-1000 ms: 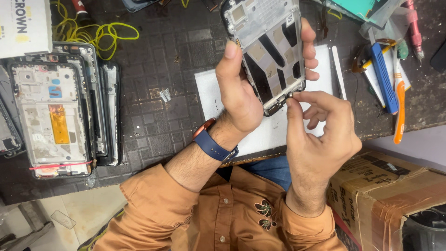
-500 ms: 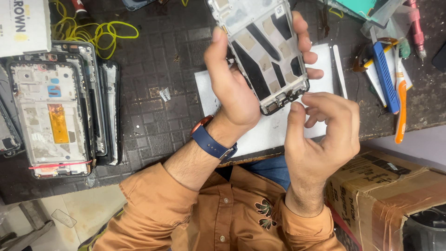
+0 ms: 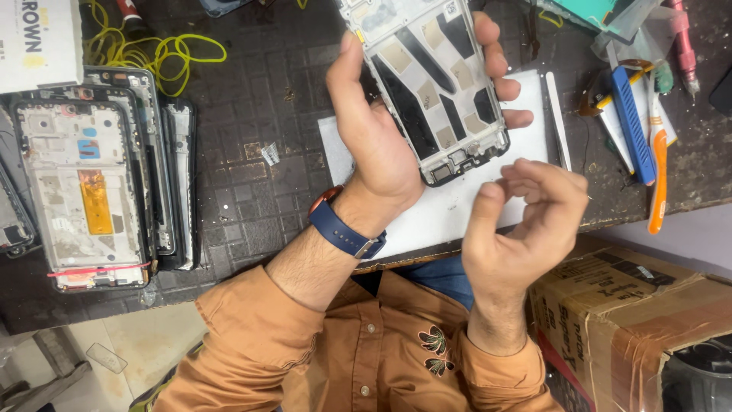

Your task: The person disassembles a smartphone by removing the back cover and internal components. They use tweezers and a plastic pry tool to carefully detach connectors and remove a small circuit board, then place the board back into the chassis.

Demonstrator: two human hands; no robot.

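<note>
My left hand (image 3: 374, 145), with a blue watch on the wrist, grips a white phone middle frame (image 3: 427, 84) by its long edges and holds it tilted above a white mat (image 3: 457, 206) on the dark bench. The frame's inner side, with black and beige patches, faces me. Just below the frame's lower end hovers my right hand (image 3: 518, 221), fingers loosely curled and the thumb apart; it does not touch the frame and I see nothing in it.
A stack of phone frames (image 3: 84, 183) lies at the left, with a yellow cable (image 3: 152, 49) and a white box (image 3: 38, 38) behind. Tweezers (image 3: 557, 114), a blue tool (image 3: 631, 122) and an orange tool (image 3: 657, 175) lie right. A cardboard box (image 3: 633, 305) stands lower right.
My right hand has come off the frame's lower edge and dropped slightly lower and to the right. My left hand has turned the frame a little.
</note>
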